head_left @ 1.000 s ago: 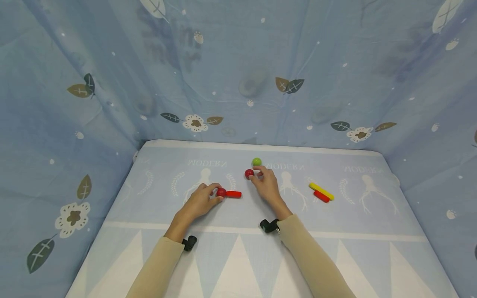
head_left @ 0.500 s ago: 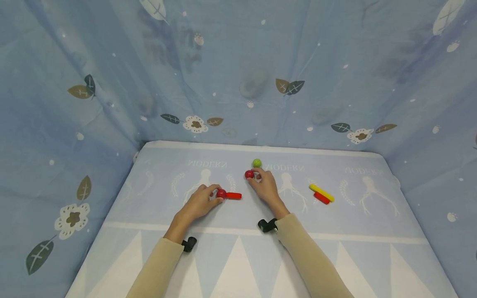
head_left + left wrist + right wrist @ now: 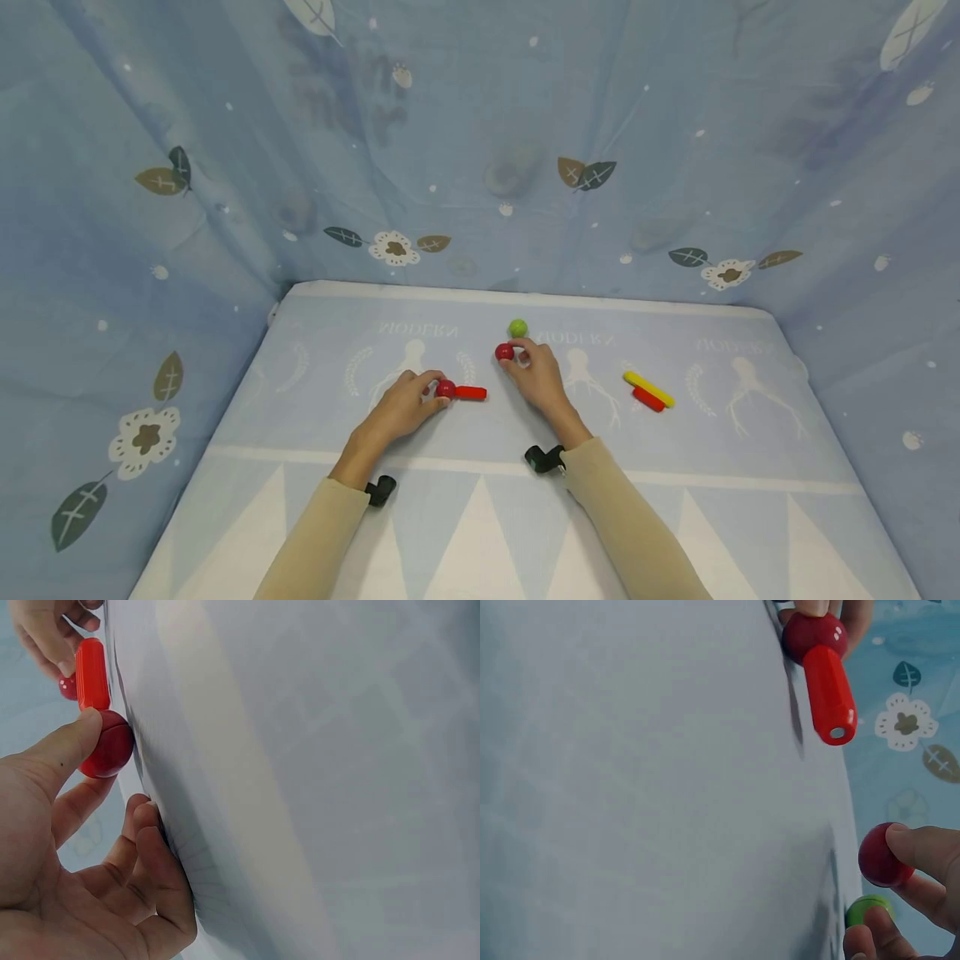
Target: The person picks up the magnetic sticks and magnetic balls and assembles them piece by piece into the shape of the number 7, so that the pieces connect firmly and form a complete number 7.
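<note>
On the blue printed table cover (image 3: 480, 500), my left hand (image 3: 405, 404) pinches a red ball (image 3: 446, 388) (image 3: 109, 742) that joins a short red rod (image 3: 471, 392) (image 3: 91, 673) (image 3: 829, 690). My right hand (image 3: 534, 372) holds a second red ball (image 3: 504, 352) (image 3: 881, 855) between thumb and fingers, just off the rod's far end. A green ball (image 3: 517, 327) (image 3: 866, 909) lies right behind that hand, close to its fingertips.
A yellow stick (image 3: 648, 388) and a shorter red stick (image 3: 647, 399) lie together to the right of my right hand. Blue patterned cloth walls (image 3: 480, 167) close in the table at the back and both sides.
Nearly nothing has moved. My right hand has shifted slightly around its red ball near the green ball; the left hand keeps its hold on the ball and rod.
</note>
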A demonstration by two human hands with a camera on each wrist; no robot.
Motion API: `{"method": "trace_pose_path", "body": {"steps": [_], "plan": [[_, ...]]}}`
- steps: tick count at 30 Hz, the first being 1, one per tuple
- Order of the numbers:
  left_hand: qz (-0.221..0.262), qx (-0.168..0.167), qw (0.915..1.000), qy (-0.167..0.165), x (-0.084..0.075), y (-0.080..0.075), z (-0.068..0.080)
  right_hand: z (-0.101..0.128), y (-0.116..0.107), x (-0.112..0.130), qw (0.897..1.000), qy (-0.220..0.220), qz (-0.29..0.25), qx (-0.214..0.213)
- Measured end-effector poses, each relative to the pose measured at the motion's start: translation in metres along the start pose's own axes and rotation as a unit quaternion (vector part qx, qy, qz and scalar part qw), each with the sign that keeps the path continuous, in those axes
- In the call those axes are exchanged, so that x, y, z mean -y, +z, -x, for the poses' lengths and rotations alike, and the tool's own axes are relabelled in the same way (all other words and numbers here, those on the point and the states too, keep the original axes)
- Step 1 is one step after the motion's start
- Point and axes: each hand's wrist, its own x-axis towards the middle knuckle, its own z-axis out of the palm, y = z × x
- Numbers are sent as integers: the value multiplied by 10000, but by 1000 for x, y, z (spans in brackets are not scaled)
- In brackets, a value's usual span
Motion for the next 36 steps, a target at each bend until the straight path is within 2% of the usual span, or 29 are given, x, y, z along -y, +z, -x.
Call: {"method": "trace_pose_path", "body": {"steps": [10,20,29,36], "plan": [[1,-6,10000,12,-1,-2,0,21,-14,8,9998,-51,-86,181],[-6,-15,10000,59,-2,-2,1,41,-14,0,9984,-12,-59,556],[9,-8,10000,89,-2,-1,1,48,-12,-5,9978,-49,-130,641],[9,-8,10000,52,-1,-1,0,49,-10,-5,9973,-239,-23,692]]}}
